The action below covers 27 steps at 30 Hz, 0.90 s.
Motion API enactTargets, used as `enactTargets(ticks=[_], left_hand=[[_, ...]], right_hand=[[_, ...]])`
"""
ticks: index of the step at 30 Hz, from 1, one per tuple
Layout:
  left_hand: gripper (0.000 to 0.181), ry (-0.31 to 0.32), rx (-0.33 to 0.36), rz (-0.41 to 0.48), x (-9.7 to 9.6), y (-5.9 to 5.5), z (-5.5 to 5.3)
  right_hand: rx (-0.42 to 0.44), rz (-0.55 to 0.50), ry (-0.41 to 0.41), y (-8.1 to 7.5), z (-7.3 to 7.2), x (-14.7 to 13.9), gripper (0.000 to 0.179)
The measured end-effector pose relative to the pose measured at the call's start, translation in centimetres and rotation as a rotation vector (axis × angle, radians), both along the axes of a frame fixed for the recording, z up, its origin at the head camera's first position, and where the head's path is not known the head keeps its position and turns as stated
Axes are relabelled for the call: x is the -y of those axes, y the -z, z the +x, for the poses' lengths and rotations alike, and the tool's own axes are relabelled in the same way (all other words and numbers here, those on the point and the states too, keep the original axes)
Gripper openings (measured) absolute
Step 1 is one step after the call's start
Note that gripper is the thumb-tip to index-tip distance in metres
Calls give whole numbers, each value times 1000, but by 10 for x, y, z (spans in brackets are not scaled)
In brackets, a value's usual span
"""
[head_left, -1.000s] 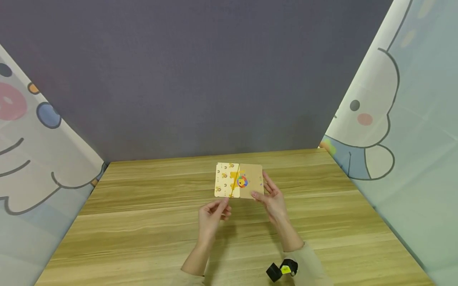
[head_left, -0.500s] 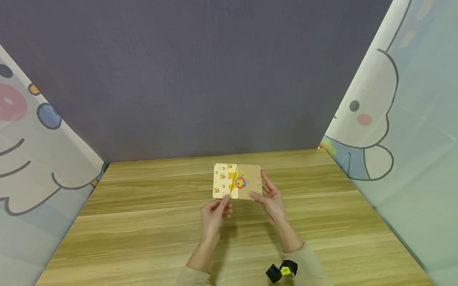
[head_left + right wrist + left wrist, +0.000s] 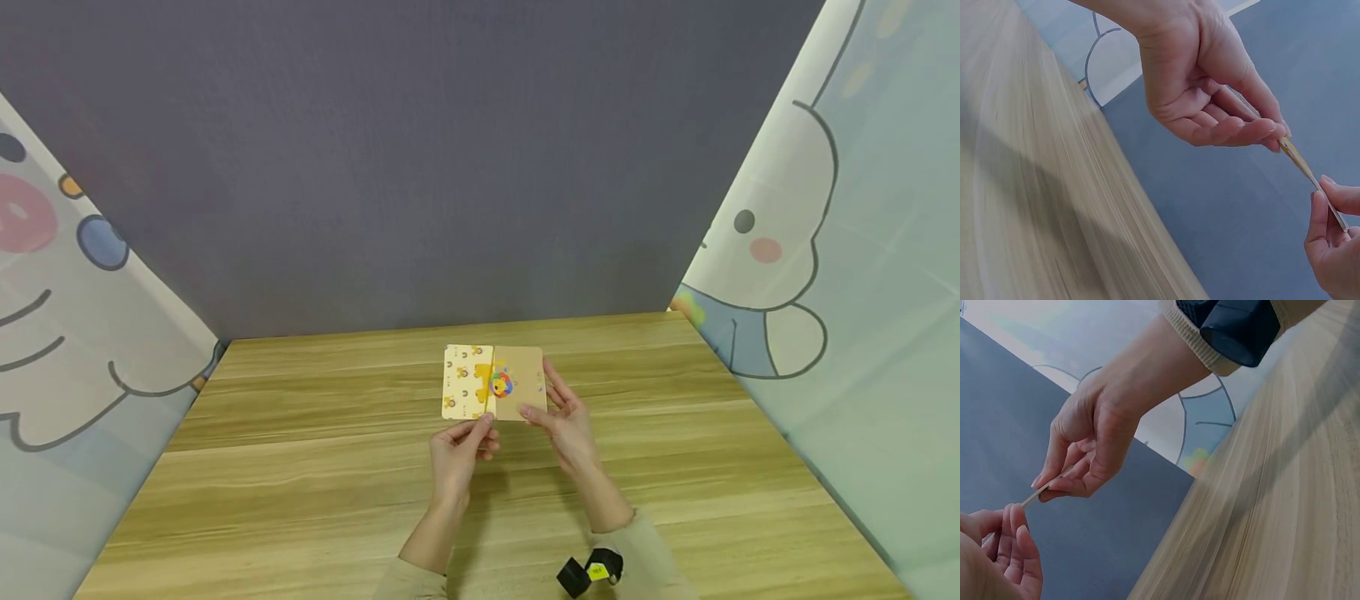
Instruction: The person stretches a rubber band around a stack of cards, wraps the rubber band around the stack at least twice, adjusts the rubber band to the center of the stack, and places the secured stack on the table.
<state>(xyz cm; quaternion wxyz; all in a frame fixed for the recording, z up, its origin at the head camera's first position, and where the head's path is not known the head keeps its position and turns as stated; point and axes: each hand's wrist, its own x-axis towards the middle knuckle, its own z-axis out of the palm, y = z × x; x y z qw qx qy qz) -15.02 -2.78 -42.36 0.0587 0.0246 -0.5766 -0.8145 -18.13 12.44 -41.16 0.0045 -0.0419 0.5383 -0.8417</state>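
Observation:
A thin, flat notebook (image 3: 517, 375) is held up over the wooden table. Its left part is cream with small lions, its right part brown with a rainbow-maned lion at the join. A narrow yellow elastic band (image 3: 489, 383) runs down across it near the middle. My right hand (image 3: 570, 427) grips the right side, thumb on the front and fingers behind. At the lower edge, my left hand (image 3: 459, 454) pinches the band's lower end between thumb and fingers. From the left wrist view, the notebook (image 3: 1034, 495) shows only edge-on between my hands; my left palm fills the lower left corner.
The wood-grain table (image 3: 300, 500) spreads beneath both hands. A dark grey panel (image 3: 450, 167) rises behind it, and cartoon-printed curtains (image 3: 780, 233) stand at both sides. A black wrist camera (image 3: 575, 575) sits on my right sleeve.
The notebook has drifted slightly left. My left hand has slid right along its lower edge, and the elastic band, slanted before, now runs more upright. My right hand keeps its grip.

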Motion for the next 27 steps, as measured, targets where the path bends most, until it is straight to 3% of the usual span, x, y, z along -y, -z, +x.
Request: enactTargets(ticks=[1,5,7,8,14,20,27], left_hand=[[23,9,-65,7,0,16,-7],[30,3,-108,-11,2,18,-7],[34,-7,-93,-14,2,17,-7],[37,-21,-38,-23,2,4,0],[34,-26,41,-15,-1,0,1],[32,40,49,-11,-6,3,3],[38,-8,41,-4,-3,8,3]], right_hand=[[2,2,3,0,0,0,75],[5,9,8,1,-1,0,75],[4,9,9,1,-1,0,75],[3,9,9,1,-1,0,75],[0,19,0,1,1,1,75],[1,28,-39,0,4,4,76],[-12,4,-40,1,3,3,75]])
